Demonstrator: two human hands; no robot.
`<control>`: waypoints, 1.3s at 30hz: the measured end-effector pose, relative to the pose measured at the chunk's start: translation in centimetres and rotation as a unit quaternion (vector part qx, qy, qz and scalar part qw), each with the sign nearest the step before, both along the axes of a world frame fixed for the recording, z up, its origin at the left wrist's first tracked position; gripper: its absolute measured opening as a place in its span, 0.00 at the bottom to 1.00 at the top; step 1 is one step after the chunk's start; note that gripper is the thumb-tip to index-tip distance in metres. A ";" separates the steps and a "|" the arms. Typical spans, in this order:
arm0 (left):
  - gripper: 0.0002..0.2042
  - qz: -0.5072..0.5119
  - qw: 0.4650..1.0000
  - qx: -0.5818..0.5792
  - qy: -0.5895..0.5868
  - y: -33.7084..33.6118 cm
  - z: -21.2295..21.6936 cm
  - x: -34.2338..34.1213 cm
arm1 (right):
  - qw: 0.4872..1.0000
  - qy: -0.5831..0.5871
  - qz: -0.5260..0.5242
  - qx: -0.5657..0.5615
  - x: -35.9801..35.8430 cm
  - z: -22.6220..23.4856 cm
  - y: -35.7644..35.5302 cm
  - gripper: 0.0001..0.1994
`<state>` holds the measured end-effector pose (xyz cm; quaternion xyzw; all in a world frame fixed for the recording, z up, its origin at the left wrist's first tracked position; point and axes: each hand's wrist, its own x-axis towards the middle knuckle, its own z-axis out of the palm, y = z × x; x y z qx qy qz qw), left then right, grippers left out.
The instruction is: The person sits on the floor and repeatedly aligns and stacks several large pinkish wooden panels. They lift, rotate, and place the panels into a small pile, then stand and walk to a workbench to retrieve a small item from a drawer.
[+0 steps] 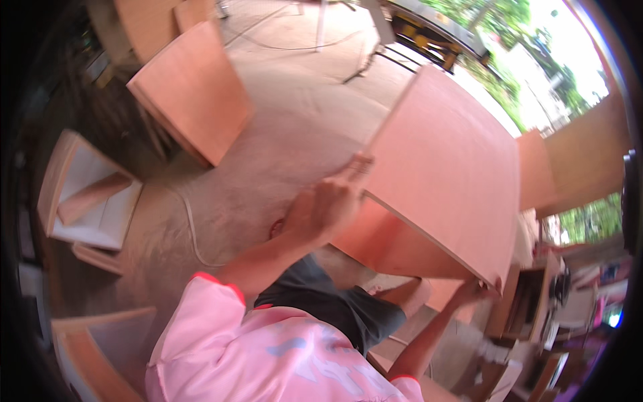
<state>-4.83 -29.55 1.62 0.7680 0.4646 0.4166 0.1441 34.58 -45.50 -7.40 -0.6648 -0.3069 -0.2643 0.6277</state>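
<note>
A large reddish-brown wooden panel (449,167) is tilted in front of me, to the right of centre. My left hand (327,206) is closed on its left edge, near the close corner. At the panel's near right corner, my right hand (474,292) grips the edge with its fingers partly hidden. Below the raised panel shows another brown wooden surface (395,238); I cannot tell whether the two are joined.
Wooden boards (194,94) lean together at the upper left. An open white-lined box (100,194) lies at the left near a pale cable (192,228). A machine on a stand (435,33) is at the back. Wooden cabinets (526,305) crowd the right side.
</note>
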 end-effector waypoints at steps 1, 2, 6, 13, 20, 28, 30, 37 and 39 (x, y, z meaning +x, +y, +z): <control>0.33 -0.002 0.999 -0.034 0.025 -0.4 0.0 -0.3 | 1.000 -0.002 0.002 0.002 0.7 -0.5 -0.2 0.26; 0.33 0.018 0.999 -0.031 0.034 -0.7 0.0 -0.5 | 0.998 -0.070 0.006 -0.007 1.5 -1.1 -0.3 0.27; 0.34 0.005 0.998 0.055 -0.010 -0.3 -1.3 -0.2 | 0.999 -0.018 -0.021 -0.033 3.7 -2.1 -0.7 0.27; 0.32 -0.018 0.997 -0.004 -0.069 -0.2 -2.5 0.0 | 0.997 -0.055 -0.049 -0.024 1.5 -1.7 2.5 0.31; 0.34 -0.016 0.999 -0.029 -0.004 -1.6 1.9 -2.6 | 0.997 -0.039 -0.065 -0.034 -1.4 0.1 3.2 0.33; 0.29 -0.002 0.995 0.020 -0.095 0.6 -1.0 -0.9 | 0.978 0.006 -0.139 -0.157 -2.0 3.5 -1.1 0.33; 0.29 0.004 0.988 0.064 -0.142 0.8 -2.0 -0.5 | 0.977 0.055 -0.109 -0.175 -2.3 4.7 -1.4 0.32; 0.28 -0.016 0.968 0.059 -0.244 0.6 -4.8 1.0 | 0.958 0.135 -0.027 -0.251 -0.7 6.7 -2.7 0.24; 0.28 -0.032 0.963 0.046 -0.265 0.5 -5.5 1.6 | 0.955 0.132 -0.010 -0.267 0.6 6.7 -3.1 0.23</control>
